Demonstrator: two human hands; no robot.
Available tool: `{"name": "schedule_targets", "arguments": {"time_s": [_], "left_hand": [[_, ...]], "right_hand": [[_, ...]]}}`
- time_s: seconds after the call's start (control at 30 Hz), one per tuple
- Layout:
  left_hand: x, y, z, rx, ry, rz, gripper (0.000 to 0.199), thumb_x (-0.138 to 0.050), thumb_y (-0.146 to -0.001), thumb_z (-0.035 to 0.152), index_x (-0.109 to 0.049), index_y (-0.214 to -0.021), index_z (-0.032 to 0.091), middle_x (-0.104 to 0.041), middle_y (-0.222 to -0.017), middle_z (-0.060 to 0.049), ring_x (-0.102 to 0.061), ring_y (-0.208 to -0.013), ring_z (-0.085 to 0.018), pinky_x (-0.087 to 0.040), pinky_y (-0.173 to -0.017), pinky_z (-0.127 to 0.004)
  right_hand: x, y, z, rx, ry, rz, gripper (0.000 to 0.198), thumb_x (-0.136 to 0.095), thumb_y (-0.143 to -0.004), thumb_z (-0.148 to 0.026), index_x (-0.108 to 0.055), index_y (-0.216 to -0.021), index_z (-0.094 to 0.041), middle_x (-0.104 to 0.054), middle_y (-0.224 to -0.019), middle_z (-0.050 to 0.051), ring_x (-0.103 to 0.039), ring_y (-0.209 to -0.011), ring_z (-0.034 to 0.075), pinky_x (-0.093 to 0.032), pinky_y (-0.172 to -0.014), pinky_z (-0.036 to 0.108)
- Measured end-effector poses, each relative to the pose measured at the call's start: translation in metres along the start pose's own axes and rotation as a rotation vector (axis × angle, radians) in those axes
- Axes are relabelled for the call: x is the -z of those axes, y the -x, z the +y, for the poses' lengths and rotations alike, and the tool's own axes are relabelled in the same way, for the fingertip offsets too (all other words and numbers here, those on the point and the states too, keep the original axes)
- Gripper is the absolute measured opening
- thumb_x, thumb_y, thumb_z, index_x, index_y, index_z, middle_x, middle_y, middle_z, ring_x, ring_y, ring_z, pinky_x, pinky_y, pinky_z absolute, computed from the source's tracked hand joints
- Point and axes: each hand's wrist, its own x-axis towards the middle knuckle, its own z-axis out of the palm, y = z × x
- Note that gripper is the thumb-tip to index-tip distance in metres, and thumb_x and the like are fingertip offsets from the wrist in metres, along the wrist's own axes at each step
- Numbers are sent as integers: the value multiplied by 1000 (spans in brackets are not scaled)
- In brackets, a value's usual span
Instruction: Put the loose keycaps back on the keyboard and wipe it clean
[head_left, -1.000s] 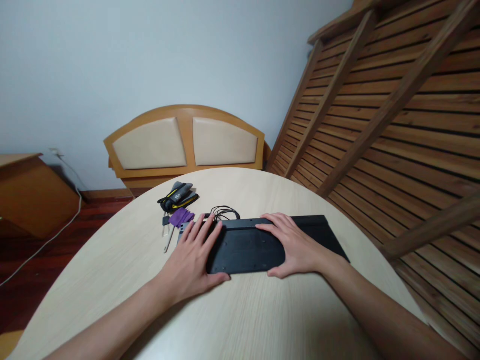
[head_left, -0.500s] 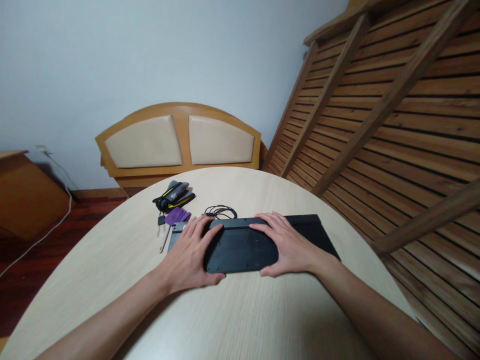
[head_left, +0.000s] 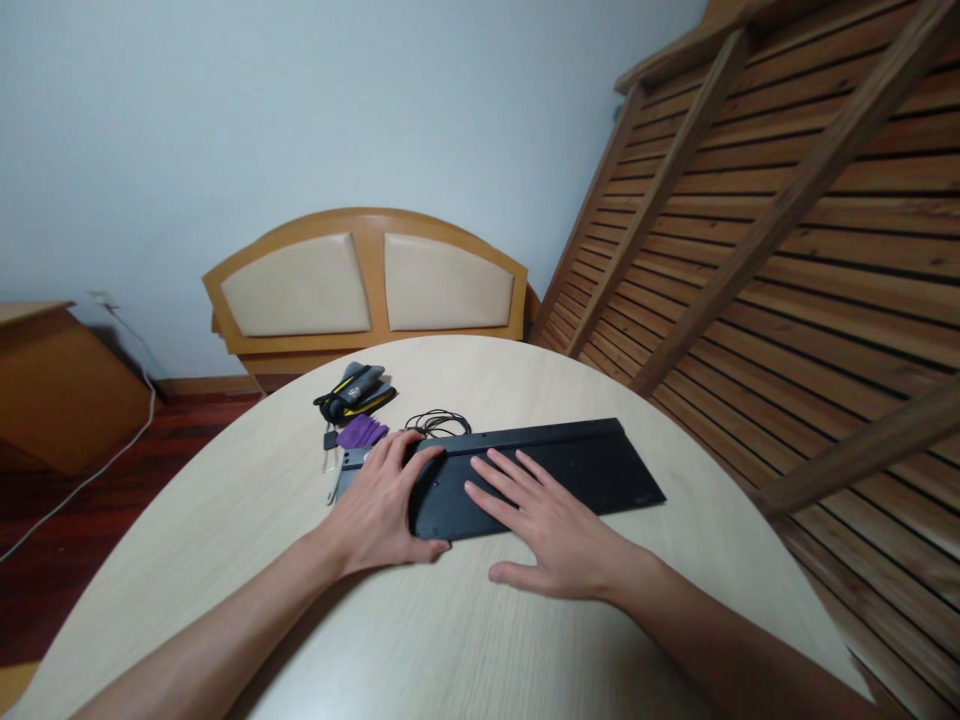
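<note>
A long black keyboard [head_left: 600, 465] lies on the table with what looks like its underside up, small screws showing along it. My left hand [head_left: 375, 505] spans its left part, with the fingers over the far edge and the thumb at the near edge. My right hand [head_left: 547, 530] is spread flat, its fingertips over the middle of the keyboard and its thumb stretched out past the near edge. Whether those fingertips press on the surface I cannot tell. Behind the keyboard lies a coiled thin black cable [head_left: 439, 420].
On the round pale table [head_left: 187, 530], a purple cloth [head_left: 361, 432] and a grey, black and yellow bundle [head_left: 356, 390] lie at the back left. A slim pale tool [head_left: 334, 485] pokes out beside the keyboard. A slatted wooden panel [head_left: 750, 250] leans at the right; a headboard [head_left: 379, 270] stands behind.
My right hand has let go of the keyboard's edges and moved toward me and slightly left, fingers spread. The keyboard's right end has swung a little away. My left hand keeps its grip.
</note>
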Motion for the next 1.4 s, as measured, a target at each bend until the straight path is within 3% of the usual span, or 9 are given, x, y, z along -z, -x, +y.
{"name": "schedule_targets", "arguments": {"time_s": [0.13, 0.33, 0.57, 0.7, 0.87, 0.93, 1.07, 1.27, 1.4], "left_hand": [[0, 0, -3, -8, -6, 20, 95, -78, -58, 53, -41, -139, 22, -41, -139, -17, -41, -127, -42, -40, -106, -60], [0, 1, -5, -9, -33, 24, 94, -78, -59, 57, -44, -137, 18, -42, -139, -19, -42, -126, -41, -41, -106, -59], [1, 0, -5, 8, -59, -3, 91, -79, -58, 60, -48, -132, 17, -43, -138, -19, -42, -126, -40, -41, -107, -57], [0, 1, -6, 7, -59, 3, 90, -78, -59, 62, -48, -131, 18, -43, -139, -19, -43, -126, -41, -42, -106, -58], [0, 1, -10, 14, -38, 6, 88, -78, -59, 63, -49, -130, 19, -45, -138, -18, -45, -125, -41, -42, -105, -59], [0, 0, -12, 16, -45, 12, 88, -77, -59, 63, -50, -130, 19, -46, -138, -18, -45, -125, -41, -42, -105, -59], [1, 0, -18, 24, -70, 33, 85, -76, -61, 64, -50, -129, 19, -46, -137, -18, -45, -125, -41, -41, -105, -60], [-1, 2, -25, 44, -90, 35, 84, -76, -62, 65, -51, -128, 19, -45, -138, -18, -45, -125, -42, -41, -106, -60], [-1, 2, -25, 35, -86, 51, 82, -76, -62, 64, -51, -127, 20, -45, -138, -17, -45, -126, -42, -40, -107, -60]], "right_hand": [[-4, 0, 0, -7, -38, -41, 82, -53, -92, -63, -26, -158, -22, -18, -166, 8, -11, -154, 26, -8, -124, 49], [-3, 0, 5, -59, 14, 56, 85, -54, -93, -58, -18, -160, -20, -13, -167, 7, -8, -154, 26, -9, -125, 47], [-2, 2, 13, -125, 41, 26, 84, -43, -94, -66, -19, -160, -19, -17, -167, 7, -11, -154, 25, -12, -125, 48], [3, 9, 25, -323, 128, 99, 86, -38, -95, -67, -15, -160, -16, -9, -167, 9, -5, -154, 29, -10, -124, 53], [-5, 14, 35, -458, 133, -6, 88, -27, -94, -73, -15, -160, -16, -10, -167, 9, -4, -154, 30, -13, -122, 57], [-8, 14, 38, -519, 156, 32, 86, -22, -96, -72, -13, -161, -16, -9, -167, 8, -3, -154, 30, -13, -122, 58], [-13, 17, 49, -706, 228, 234, 83, -19, -98, -68, -8, -161, -15, -6, -167, 10, -2, -153, 34, -16, -120, 61], [-21, 20, 62, -733, 163, 161, 85, -20, -97, -70, -9, -161, -15, -17, -166, 13, -12, -152, 34, -18, -121, 58], [-19, 19, 64, -744, 211, 289, 82, -19, -99, -65, -7, -161, -11, -10, -167, 13, -6, -154, 30, -16, -123, 53]]}}
